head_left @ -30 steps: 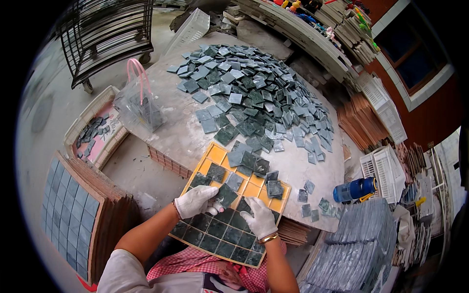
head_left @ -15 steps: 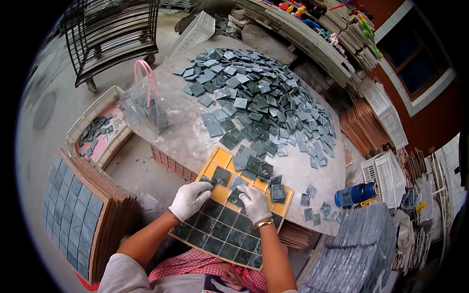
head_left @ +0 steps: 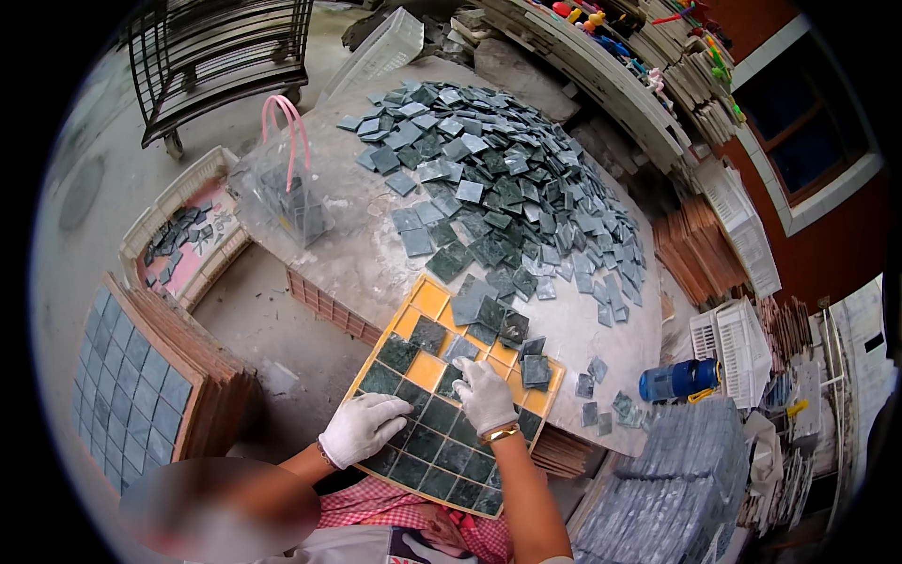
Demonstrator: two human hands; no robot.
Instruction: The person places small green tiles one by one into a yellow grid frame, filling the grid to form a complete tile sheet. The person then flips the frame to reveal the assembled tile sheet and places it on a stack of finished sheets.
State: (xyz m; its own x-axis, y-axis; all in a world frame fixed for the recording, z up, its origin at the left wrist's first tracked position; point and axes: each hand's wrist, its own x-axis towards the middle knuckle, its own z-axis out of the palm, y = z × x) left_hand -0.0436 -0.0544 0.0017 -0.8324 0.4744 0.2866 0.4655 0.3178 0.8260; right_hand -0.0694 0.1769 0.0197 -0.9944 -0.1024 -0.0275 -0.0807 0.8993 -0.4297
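A yellow grid tray (head_left: 428, 373) leans over my lap and the table edge, its near rows filled with dark green square stone tiles (head_left: 435, 445). My left hand (head_left: 364, 430), in a white glove, rests at the tray's left side, fingers stretched over the set tiles. My right hand (head_left: 486, 395), gloved too, is closed at a dark tile (head_left: 449, 381) near the tray's middle; its fingertips partly cover it. Several loose tiles (head_left: 484, 310) lie stacked on the far cells, and a small stack (head_left: 535, 369) sits at the tray's right.
A big heap of tiles (head_left: 507, 179) covers the table (head_left: 352, 273) beyond the tray. To the left stand a clear bag (head_left: 291, 207), a crate (head_left: 193, 296) and stacked tiled boards (head_left: 132, 385). A blue bottle (head_left: 678, 379) and wrapped tile stacks (head_left: 658, 489) are on the right.
My left hand has moved back toward me and left, uncovering a dark tile lying in a left cell. My right hand stays near the same tile, shifted slightly nearer. The view has tilted a little.
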